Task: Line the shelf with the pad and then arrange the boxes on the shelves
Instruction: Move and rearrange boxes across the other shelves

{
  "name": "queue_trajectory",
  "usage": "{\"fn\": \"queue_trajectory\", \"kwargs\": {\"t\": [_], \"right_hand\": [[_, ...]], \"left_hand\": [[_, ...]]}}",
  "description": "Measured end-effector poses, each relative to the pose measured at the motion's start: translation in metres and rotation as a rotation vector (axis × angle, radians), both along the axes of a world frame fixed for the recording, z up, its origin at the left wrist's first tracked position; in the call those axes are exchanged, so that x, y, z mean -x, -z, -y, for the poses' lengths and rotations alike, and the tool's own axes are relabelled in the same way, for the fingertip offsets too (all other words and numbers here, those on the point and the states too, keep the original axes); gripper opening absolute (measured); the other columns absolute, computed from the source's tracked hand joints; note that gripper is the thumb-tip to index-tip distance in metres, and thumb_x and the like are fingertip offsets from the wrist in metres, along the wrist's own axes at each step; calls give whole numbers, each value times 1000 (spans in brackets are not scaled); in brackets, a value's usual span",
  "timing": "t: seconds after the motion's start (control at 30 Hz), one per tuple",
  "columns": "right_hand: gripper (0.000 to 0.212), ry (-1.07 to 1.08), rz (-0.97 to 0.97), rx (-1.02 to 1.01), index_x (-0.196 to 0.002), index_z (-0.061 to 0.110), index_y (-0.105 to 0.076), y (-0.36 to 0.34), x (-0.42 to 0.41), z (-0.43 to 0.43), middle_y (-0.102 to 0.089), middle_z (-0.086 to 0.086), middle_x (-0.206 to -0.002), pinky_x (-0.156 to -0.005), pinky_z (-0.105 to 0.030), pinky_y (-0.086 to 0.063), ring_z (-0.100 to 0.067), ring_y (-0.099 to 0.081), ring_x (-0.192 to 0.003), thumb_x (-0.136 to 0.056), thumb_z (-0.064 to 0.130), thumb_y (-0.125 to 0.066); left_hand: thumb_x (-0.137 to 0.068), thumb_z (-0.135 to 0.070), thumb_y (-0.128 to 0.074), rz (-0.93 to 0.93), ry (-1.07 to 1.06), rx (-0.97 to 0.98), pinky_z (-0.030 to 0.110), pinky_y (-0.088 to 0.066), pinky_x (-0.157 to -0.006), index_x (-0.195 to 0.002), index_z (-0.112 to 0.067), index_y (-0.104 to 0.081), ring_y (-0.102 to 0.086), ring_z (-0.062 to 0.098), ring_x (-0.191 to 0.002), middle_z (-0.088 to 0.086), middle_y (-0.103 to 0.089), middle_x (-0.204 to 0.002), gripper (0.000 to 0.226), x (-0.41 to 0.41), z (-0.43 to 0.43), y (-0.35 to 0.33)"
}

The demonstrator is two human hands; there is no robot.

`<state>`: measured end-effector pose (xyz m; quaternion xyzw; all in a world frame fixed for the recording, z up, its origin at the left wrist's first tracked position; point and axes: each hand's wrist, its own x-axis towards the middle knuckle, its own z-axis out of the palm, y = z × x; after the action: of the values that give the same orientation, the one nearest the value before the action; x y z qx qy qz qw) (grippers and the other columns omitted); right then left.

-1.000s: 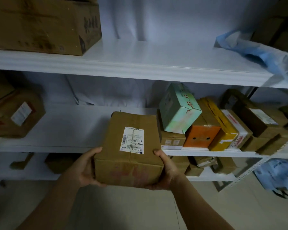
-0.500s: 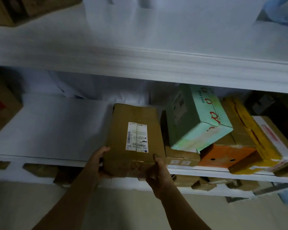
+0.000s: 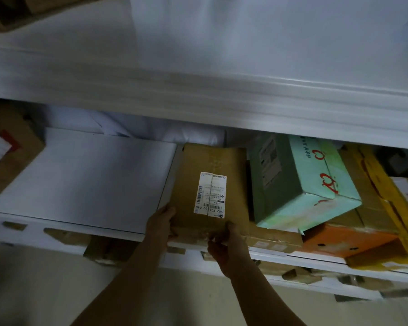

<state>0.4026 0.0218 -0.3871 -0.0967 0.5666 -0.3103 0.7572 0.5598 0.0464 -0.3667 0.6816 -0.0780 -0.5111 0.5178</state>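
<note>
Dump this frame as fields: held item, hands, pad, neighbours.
held item: labelled brown box, on the middle shelf, label up
left hand: grips the box's near left corner
right hand: grips the box's near edge
pad: white pad lines the shelf left of the box
right neighbour: mint green box, tilted atop other boxes
below it: orange box

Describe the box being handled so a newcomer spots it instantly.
Find the white middle shelf. Left of the tilted mint-green box lies a brown cardboard box. It alone is gripped by the left hand and right hand, with a white barcode label on top.
</note>
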Motion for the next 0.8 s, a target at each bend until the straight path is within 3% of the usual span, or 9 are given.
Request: {"fn": "queue_trajectory", "kwargs": {"t": [0.1,0.17,0.23,0.3,0.4,0.5,0.63,0.73,0.8], "right_hand": [[29,-14,-10,2,-104,6,-49,-13,3,-6,-54,-18,-98,-94,-44,-45,-31,-52,-90,-95,34,-51],[35,-42,-27,10,-110,6,-47,-23,4,-14,-56,-19,-106,-97,-45,-42,-32,-54,-96,-93,36,-55],[24,-62,-71,22,-101,6,-53,-38,3,-25,-60,-16,-94,-85,-41,-47,-28,-58,-84,-90,25,-63],[8,-43,-90,20,-90,5,-55,-51,1,-34,-58,-14,-77,-65,-32,-52,-22,-56,-68,-87,5,-62],[7,-58,-57,67,-87,3,-58,-82,-12,-52,-57,-11,-65,-44,-23,-45,-16,-50,-53,-92,2,-54],[28,-146,-41,179,-76,7,-58,-124,-38,-66,-50,-4,-51,-30,-14,-27,-10,-37,-34,-99,19,-47],[39,-355,48,384,-54,6,-57,-204,-86,-88,-47,-7,-47,-29,-15,-24,-13,-36,-29,-92,8,-54],[29,-384,173,503,-66,7,-60,-261,-114,-98,-50,-3,-49,-32,-16,-32,-10,-42,-31,-92,14,-53],[25,-393,254,558,-75,7,-61,-301,-128,-103,-51,-3,-49,-34,-16,-34,-11,-44,-32,-93,21,-50]], "left_hand": [[-96,-20,-52,152,26,-41,45,-49,-89,-133,-11,-50,-54,24,-90,4,-53,-108,38,6,-6,-4],[-93,-18,-55,209,71,-69,43,-49,-89,-116,-9,-57,-56,27,-93,7,-57,-103,25,8,-16,-8],[-88,-16,-59,285,129,-116,33,-49,-74,-89,-4,-60,-58,24,-81,9,-61,-88,12,6,-26,-15],[-88,-17,-59,378,155,-197,27,-43,-61,-67,-6,-57,-53,18,-62,8,-57,-71,23,2,-35,-25],[-90,-23,-55,436,116,-194,33,-46,-63,-54,-12,-54,-49,18,-55,5,-54,-60,38,-6,-58,-52],[-91,-30,-56,406,4,-77,38,-49,-69,-51,-10,-59,-59,30,-65,16,-65,-66,44,-26,-77,-80],[-67,-39,-61,479,-80,32,39,-53,-85,-67,-11,-68,-67,33,-90,21,-72,-91,29,-80,-89,-125],[-50,-30,-62,523,-138,128,33,-47,-80,-66,-17,-61,-62,28,-81,12,-67,-74,21,-126,-88,-161],[-51,-37,-83,571,-125,136,39,-45,-83,-70,-21,-49,-61,27,-87,13,-65,-73,42,-152,-93,-196]]}}
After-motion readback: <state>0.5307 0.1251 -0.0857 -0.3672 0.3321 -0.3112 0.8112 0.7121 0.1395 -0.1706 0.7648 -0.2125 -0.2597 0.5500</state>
